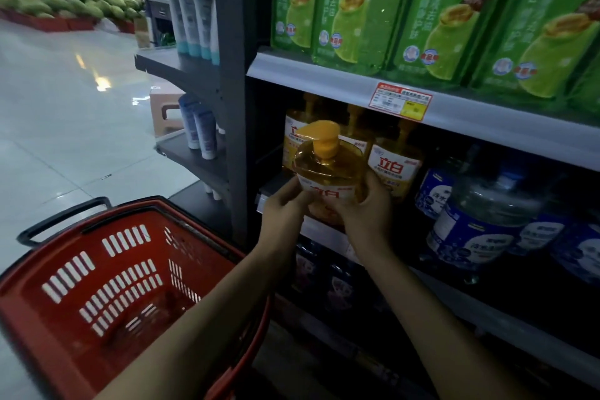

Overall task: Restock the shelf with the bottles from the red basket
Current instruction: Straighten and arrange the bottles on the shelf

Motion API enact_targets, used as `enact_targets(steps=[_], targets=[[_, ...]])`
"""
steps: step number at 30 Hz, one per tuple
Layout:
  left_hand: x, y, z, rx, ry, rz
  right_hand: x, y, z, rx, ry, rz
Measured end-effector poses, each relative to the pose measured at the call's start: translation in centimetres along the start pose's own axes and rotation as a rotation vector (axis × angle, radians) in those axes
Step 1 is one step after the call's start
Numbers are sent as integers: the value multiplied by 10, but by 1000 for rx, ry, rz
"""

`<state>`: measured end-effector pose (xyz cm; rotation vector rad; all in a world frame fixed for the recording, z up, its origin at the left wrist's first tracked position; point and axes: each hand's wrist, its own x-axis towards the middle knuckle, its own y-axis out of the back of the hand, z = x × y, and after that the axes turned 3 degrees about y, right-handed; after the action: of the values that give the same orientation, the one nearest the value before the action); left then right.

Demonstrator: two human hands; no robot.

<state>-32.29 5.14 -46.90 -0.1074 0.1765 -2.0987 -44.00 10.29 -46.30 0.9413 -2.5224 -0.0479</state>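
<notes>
Yellow bottle (328,172) gripped by left hand (282,208) and right hand (367,211) at shelf (324,230).

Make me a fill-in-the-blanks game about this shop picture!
The left hand and right hand hold one ____ bottle.
The basket at the lower left is ____.
The packs on the top shelf are ____.
The jugs at the right wear ____ labels.
Missing words: yellow, red, green, blue.

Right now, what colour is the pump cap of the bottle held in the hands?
Yellow-orange pump cap, seen in the head view.
</notes>
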Motion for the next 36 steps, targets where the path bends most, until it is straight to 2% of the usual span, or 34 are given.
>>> enact_targets(steps=[4, 15, 23, 29, 36], targets=[[16, 5, 0, -5, 4, 11, 15, -20, 16, -87, 52, 17], [51, 10, -11, 31, -77, 72, 33, -44, 28, -145, -26, 106], [65, 13, -20, 132, -125, 46, 39, -49, 39, -54, -111, 81], [78, 8, -26, 201, -110, 74, 47, -39, 54, 96, -229, 14], [89, 31, -27, 197, -150, 216, 44, -49, 55, 137, -220, -199]])
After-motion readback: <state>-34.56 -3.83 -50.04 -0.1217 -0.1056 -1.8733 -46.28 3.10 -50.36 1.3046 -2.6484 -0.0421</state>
